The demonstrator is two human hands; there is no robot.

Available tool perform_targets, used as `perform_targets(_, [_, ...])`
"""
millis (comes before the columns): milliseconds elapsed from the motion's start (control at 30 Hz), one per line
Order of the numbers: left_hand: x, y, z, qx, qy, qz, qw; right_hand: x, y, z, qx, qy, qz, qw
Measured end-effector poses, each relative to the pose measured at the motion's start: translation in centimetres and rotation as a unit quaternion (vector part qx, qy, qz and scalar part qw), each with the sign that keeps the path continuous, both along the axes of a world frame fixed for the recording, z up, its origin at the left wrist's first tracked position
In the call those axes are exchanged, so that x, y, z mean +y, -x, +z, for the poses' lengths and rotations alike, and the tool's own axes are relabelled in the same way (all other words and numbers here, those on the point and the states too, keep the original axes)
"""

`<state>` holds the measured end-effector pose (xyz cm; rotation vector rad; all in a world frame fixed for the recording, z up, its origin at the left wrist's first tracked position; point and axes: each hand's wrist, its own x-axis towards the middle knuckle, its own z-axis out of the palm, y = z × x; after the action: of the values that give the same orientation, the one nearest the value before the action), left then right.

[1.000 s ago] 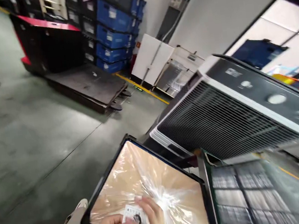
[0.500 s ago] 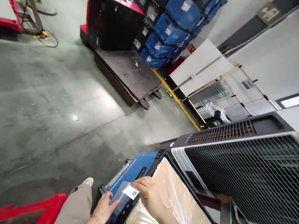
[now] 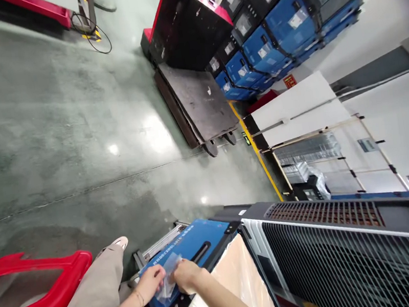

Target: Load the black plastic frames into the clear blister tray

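A blue plastic box with a dark rim and white printing stands low in the view. Cream-coloured contents under clear film fill its open top. On the box's blue side is a clear plastic pouch. My left hand has its fingers pinched at the pouch's left edge. Closed at the pouch's right edge, my right hand has its fingertips turned away from view. I cannot make out the white label clearly now; it may be hidden by the hand or the pouch.
A dark grilled machine stands close on the right. At lower left is a red plastic frame beside my leg. A pallet truck stands ahead, near stacked blue boxes. A cable lies on the floor.
My right hand has moved slightly left and down to the pouch; the white QR label it held no longer shows clearly. My left fingers have closed in at the pouch. The view has shifted.
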<state>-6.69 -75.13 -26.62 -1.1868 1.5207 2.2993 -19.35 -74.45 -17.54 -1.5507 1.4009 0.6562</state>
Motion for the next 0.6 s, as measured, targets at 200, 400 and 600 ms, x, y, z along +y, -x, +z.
perform_targets(200, [-1.9,-2.5,-0.9,-0.051,-0.005,0.038,0.998,0.3,0.3,0.8,-0.069,0.058,-0.097,0.991])
perform_targets(400, [-3.5,-2.2,0.2,-0.070,0.077,0.027,0.994,4.6,1.3,8.5,0.013,0.281,-0.371,0.885])
perform_targets(600, [-2.5,6.0,5.9,-0.009,0.238,-0.033,0.971,20.1,3.3,11.2,0.163,0.409,-0.629,0.641])
